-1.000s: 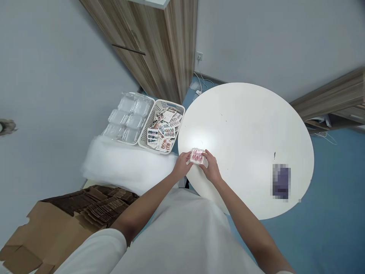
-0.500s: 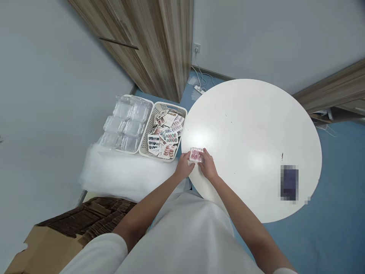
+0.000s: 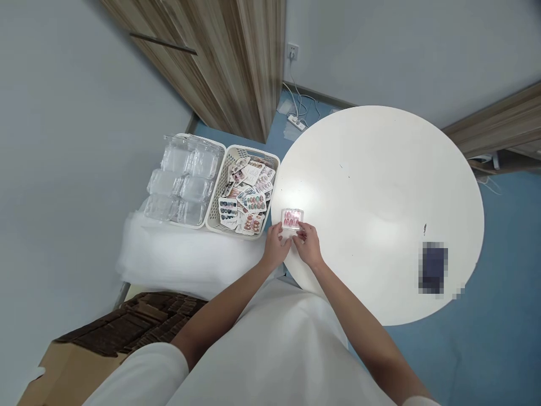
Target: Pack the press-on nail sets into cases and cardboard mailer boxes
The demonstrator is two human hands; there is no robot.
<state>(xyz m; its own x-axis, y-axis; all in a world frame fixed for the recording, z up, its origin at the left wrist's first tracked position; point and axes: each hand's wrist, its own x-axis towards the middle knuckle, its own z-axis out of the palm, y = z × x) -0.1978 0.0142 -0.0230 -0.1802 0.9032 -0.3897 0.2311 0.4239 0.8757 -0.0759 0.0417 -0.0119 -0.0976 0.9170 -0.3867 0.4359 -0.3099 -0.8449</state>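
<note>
A small clear plastic case (image 3: pixel 292 219) with rows of pink press-on nails is at the left edge of the round white table (image 3: pixel 380 169). My left hand (image 3: pixel 275 246) has its fingertips at the near left corner of the case, thumb pointing inward. At the near right corner are the curled fingers of my right hand (image 3: pixel 308 245). The two thumbs almost meet just below the case. Close to my left hand, a white basket (image 3: pixel 214 217) is heaped with cards of press-on nails (image 3: pixel 256 202) in several colours.
Stacked clear plastic cases (image 3: pixel 196 189) fill a second basket on the left. White wrapping sheet (image 3: pixel 190 248) lies in front of it, above an open cardboard box (image 3: pixel 71 366). A blurred dark object (image 3: pixel 433 268) rests on the table's right side. A power strip (image 3: pixel 296 122) is on the floor.
The case now lies slightly farther from me relative to my fingers, which have shifted from its sides to its near corners. The whole view has tilted slightly.
</note>
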